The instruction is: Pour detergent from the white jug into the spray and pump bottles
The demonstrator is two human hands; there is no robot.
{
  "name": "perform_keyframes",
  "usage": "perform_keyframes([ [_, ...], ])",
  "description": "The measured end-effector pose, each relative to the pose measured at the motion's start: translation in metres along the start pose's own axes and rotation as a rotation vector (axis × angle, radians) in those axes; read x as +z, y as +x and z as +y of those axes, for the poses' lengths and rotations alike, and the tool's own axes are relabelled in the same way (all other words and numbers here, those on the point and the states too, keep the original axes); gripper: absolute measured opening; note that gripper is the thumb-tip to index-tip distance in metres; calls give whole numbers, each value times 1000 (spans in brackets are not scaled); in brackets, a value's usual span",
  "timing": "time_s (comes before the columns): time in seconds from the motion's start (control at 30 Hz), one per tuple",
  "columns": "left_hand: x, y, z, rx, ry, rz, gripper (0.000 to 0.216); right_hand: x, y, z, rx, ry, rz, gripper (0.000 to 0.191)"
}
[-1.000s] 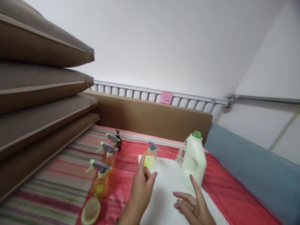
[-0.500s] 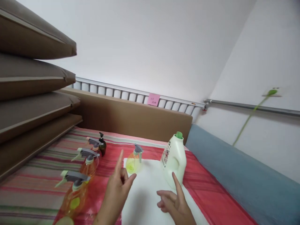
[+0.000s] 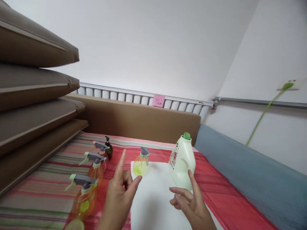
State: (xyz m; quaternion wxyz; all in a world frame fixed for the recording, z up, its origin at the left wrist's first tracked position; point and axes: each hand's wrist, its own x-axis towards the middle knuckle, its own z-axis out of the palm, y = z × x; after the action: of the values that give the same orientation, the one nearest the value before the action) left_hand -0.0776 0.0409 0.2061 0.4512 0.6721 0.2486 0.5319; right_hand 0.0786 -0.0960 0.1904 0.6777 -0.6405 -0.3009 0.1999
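My left hand (image 3: 121, 191) is raised over the near side of a white mat (image 3: 155, 204), index finger and thumb apart, holding nothing. To its right my right hand (image 3: 192, 203) also holds nothing, its index finger stretched out and the others loosely curled. Beyond the left hand, an orange-and-yellow spray bottle (image 3: 140, 164) with a grey trigger head stands upright on the mat. A pale green jug (image 3: 183, 161) with a handle and a green piece in its mouth stands behind my right hand, which overlaps its lower part in view. I cannot see either hand touching a bottle.
On the left, orange spray bottles (image 3: 83, 201) line up with a dark pump bottle (image 3: 109, 148) behind them. Brown cushions (image 3: 38, 86) are stacked at far left. A brown board (image 3: 139, 123) stands before a radiator (image 3: 120, 95); a blue panel (image 3: 240, 163) bounds the right.
The whole view has shifted slightly, so the bottles and mat appear farther right. My right hand has moved right in view, its fingers a little more spread. Nothing was taken hold of.
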Motion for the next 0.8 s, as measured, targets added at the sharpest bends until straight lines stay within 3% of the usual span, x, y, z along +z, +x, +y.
perform_keyframes([
  [0.07,-4,1,0,8,-11,22,82,1,1,-1,-6,-14,10,94],
  [0.17,-12,4,-2,-48,12,42,59,-1,6,-2,-27,-52,23,80],
  [0.3,-18,7,0,-124,56,55,38,-9,16,-4,-70,-75,-78,73],
  [0.43,-27,-2,11,-84,36,62,48,-22,8,-26,-121,-66,-144,55],
  [0.6,-41,-10,16,30,-231,-59,66,-26,-20,-83,-353,36,-256,75],
  [0.7,-32,-3,1,-134,-181,-89,71,-15,-8,-83,-289,36,-256,77],
  [0.8,-13,8,-25,-381,-80,-88,74,1,24,-46,-35,-51,-229,76],
])
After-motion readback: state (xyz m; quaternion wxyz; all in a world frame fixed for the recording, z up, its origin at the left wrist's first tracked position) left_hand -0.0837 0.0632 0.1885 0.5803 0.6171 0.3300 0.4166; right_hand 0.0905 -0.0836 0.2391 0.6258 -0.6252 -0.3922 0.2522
